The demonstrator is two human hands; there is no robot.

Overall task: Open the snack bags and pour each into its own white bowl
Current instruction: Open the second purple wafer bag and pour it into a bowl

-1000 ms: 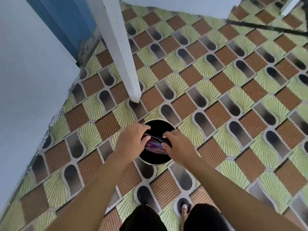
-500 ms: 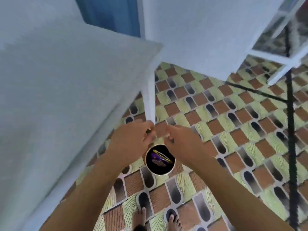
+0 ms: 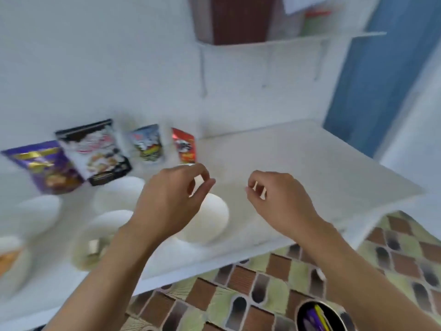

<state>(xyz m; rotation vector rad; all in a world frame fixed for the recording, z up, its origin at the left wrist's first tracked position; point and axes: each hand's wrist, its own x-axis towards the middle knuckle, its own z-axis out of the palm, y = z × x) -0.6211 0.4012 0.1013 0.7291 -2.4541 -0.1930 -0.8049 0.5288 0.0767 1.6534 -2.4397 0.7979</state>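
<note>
Glossy foil-like snack bags [image 3: 95,151], smooth, perhaps ceramic white bowls [image 3: 210,218], matt white table [image 3: 298,168].

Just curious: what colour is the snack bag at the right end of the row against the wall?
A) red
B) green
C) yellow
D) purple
A: the red bag stands at the right end of the row, while the purple bag is at the far left end.
</note>
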